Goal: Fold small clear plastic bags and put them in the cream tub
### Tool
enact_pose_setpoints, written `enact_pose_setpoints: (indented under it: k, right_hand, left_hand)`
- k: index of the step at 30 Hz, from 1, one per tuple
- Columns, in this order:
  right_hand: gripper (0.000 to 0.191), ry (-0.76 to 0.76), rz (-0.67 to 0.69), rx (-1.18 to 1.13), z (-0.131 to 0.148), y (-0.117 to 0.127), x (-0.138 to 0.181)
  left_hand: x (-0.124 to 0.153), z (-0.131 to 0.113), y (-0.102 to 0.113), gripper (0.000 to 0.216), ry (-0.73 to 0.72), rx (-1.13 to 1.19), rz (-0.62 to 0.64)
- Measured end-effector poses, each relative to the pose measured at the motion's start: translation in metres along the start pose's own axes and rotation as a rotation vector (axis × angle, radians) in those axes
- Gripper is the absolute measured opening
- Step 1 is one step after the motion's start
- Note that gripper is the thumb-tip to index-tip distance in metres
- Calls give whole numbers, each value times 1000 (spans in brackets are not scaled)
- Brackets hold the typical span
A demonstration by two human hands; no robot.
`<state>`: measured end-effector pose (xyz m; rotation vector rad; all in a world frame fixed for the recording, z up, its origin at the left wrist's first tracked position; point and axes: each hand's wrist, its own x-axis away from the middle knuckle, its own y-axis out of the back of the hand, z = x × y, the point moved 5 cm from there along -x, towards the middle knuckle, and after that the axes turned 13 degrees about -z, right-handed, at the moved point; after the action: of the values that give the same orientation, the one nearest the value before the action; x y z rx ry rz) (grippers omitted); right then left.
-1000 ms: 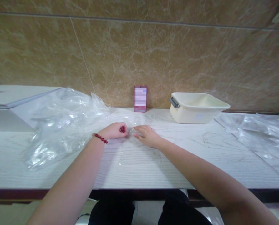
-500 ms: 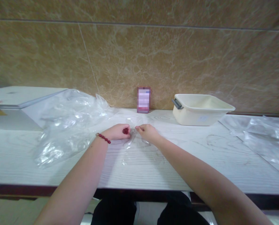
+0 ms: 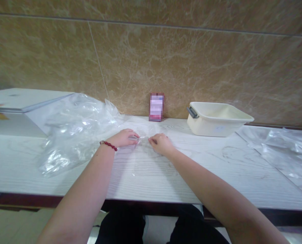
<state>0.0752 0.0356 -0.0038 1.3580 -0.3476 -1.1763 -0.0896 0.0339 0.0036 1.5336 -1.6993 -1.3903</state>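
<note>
A small clear plastic bag (image 3: pixel 144 139) lies over the table between my two hands, its outline hard to make out against the white top. My left hand (image 3: pixel 124 138), with a red bead bracelet (image 3: pixel 108 145) on the wrist, has its fingers stretched toward the right and the tips at the bag's edge, the film seemingly caught between them. From the other side my right hand (image 3: pixel 161 143) pinches the same bag with curled fingers and thumb. No dark red item shows in my left palm, which is turned out of sight.
A phone (image 3: pixel 156 107) leans on the marbled wall behind my hands. To the right stands a cream plastic tub (image 3: pixel 209 127) with a grey handle, beside clear plastic sheeting (image 3: pixel 288 149). Leftward, a white box (image 3: pixel 16 122) sits against a large crumpled plastic bag (image 3: pixel 74 135).
My left hand has gone from a fist around something dark red to stretched fingers at the bag, and that red item is out of sight. The right hand keeps its pinch.
</note>
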Motion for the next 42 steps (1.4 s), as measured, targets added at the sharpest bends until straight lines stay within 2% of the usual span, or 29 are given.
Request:
enact_pose_setpoints:
  k: [5, 12, 17, 23, 28, 42]
  right_hand:
    - [35, 32, -11, -24, 0, -1, 0]
    - [35, 35, -10, -28, 1, -3, 0]
    - [33, 33, -15, -33, 2, -4, 1]
    - [31, -14, -49, 32, 0, -1, 2]
    - [32, -4, -128, 87, 0, 6, 4]
    - [34, -72, -61, 132, -10, -1, 3]
  left_hand:
    - [1, 1, -1, 46, 40, -31, 2]
    - [-2, -1, 6, 38, -11, -102, -85]
    - [-1, -6, -7, 44, -88, -172, 62]
    - [2, 12, -20, 57, 61, -264, 199]
    - [3, 20, -23, 61, 126, -261, 228]
    - [8, 23, -17, 74, 191, -267, 256]
